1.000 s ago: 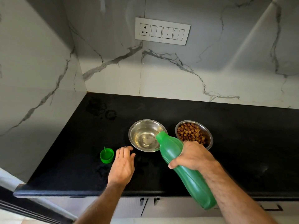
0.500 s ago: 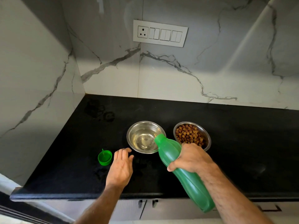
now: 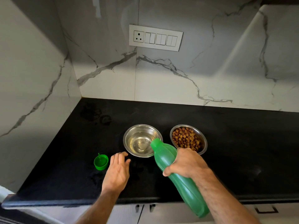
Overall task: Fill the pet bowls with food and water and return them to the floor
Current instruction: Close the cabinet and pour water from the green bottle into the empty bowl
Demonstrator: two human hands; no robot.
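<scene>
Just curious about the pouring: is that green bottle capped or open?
Open. The green bottle is tipped over the water bowl, and its green cap sits on the black counter.

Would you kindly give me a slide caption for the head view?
Right hand tips green bottle over steel water bowl; kibble bowl beside.

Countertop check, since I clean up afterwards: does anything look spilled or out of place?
Faint wet-looking marks show on the black countertop, at the back left corner and near the left hand. The green cap lies loose beside that hand. Both bowls sit upright.
</scene>
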